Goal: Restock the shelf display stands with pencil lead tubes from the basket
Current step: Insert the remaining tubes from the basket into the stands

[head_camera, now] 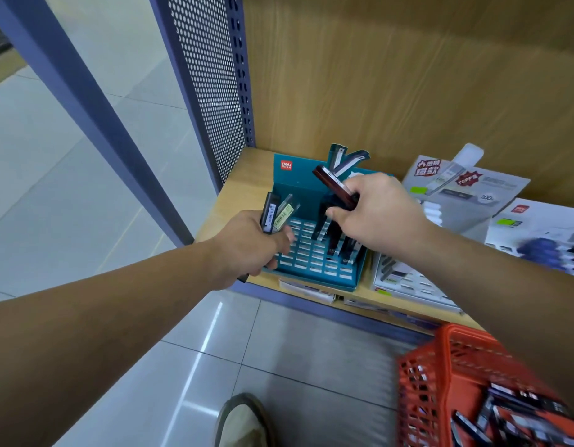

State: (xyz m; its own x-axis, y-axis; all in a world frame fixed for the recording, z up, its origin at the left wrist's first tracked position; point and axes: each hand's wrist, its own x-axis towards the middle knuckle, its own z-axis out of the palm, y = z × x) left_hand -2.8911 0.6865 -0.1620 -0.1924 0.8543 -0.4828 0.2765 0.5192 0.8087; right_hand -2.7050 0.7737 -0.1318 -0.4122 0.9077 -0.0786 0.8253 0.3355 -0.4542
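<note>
**Q:** Ground and room first, nearest to you?

**A:** I log a grey tiled floor [279, 350] with glare streaks and one shoe [243, 421] at the bottom edge. Low right stands an orange basket [463, 333], blurred, with loose dark lead tubes [517, 411] lying inside.

**Q:** And the shelf?

**A:** A wooden shelf [243, 182] with a blue front edge sits just past the basket. Its left side is a perforated blue panel [211, 75], and its back is wood-grain board [408, 75]. A teal display stand [311, 269] sits at the shelf's left end, with a grid of slots. A grey display stand [408, 285] sits just beside it on the right.

**Q:** Left grip?

**A:** The left hand [247, 246] is over the teal stand's front left corner. Its grip is closed round a small bundle of tubes [276, 212], one dark and the others clear with labels. Their tops stick up out of the fist.

**Q:** Right grip?

**A:** The right hand [379, 211] is over the stand's right side with its fingers curled. It pinches a dark red tube [335, 187], tilted, with the free end pointing up and left. Just beneath it, a few dark tubes [340, 243] stand in the right-hand slots. The left slots show only white gaps.
</note>
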